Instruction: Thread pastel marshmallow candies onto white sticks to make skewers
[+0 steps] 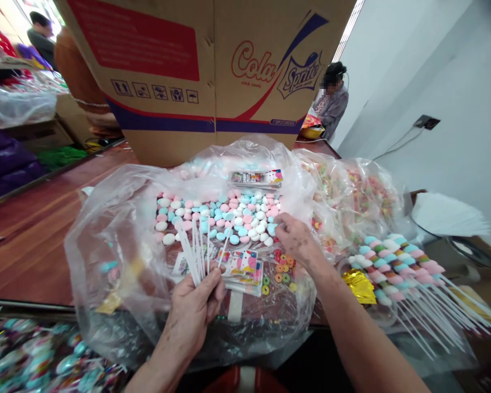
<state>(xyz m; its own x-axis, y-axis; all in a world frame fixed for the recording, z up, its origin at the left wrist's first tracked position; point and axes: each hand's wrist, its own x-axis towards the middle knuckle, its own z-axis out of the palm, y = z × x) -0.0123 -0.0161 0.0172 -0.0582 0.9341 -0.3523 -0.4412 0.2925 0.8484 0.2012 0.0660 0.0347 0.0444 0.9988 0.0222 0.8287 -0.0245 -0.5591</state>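
Note:
My left hand [200, 297] is closed around a fanned bundle of thin white sticks [194, 251], their ends pointing up and away from me. One stick leans apart to the right, near my thumb. Past the sticks lies a spread of pink, white and blue marshmallow-like candies [225, 210]. At its right edge is my right hand [292, 237], fingers curled together beside the candies; what is between the fingertips, if anything, is hidden. Below it sit small coloured candy rings [284, 267]. A stack of printed cards [245, 270] lies between my hands.
A see-through plastic bag [118, 229] surrounds the candies. Behind stands a large cardboard box [213, 117]. Skewered candy sticks [401, 262] are piled at right, near gold foil [359, 286]. Wrapped candies [41, 355] fill the lower left. A person [331, 103] works at the back.

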